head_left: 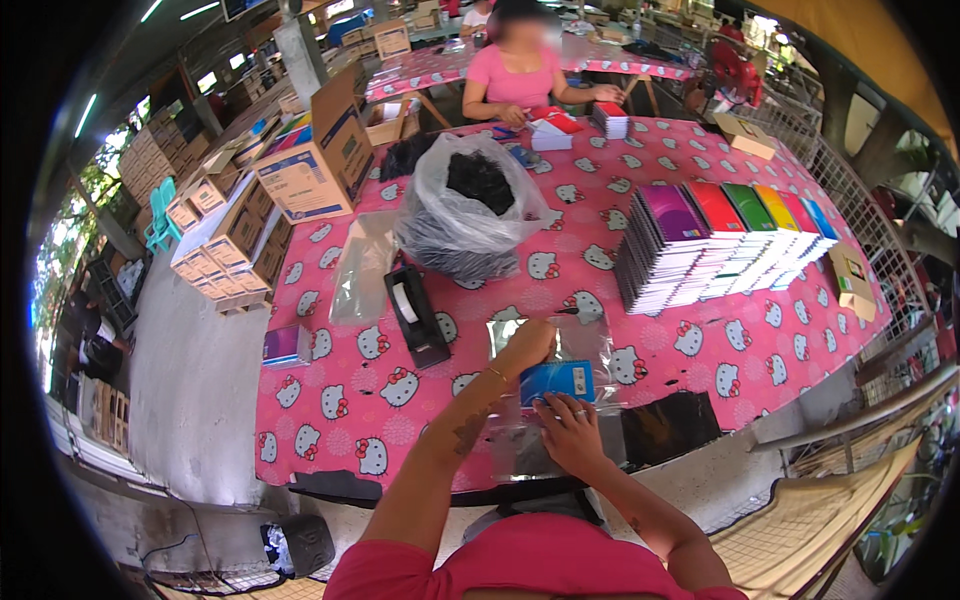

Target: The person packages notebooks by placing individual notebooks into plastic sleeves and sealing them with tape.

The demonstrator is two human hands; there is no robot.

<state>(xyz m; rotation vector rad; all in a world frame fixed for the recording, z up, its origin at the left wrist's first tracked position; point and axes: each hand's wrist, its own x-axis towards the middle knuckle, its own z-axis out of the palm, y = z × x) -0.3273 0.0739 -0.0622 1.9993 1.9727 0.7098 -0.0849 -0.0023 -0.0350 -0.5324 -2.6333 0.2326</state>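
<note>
A blue spiral notebook (560, 382) lies on a clear plastic sheet (590, 338) near the front of the table. My left hand (530, 345) is curled closed over the plastic at the notebook's far left corner, its fingertips hidden. Whatever it grips does not show. My right hand (570, 430) rests with fingers extended on the notebook's near edge, a ring on one finger. Left of them stands a black tape dispenser (418, 318) with a roll in it. Beyond it are flat clear plastic sheets (360, 268) and a translucent bag (465, 210) with black material inside.
Tall stacks of colourful spiral notebooks (715, 240) stand right on the pink patterned table (400, 400). A small notebook stack (287, 345) sits at the left edge, an open carton (312, 175) beyond. A person (515, 75) handles notebooks across the table. A black patch (670, 425) lies at front right.
</note>
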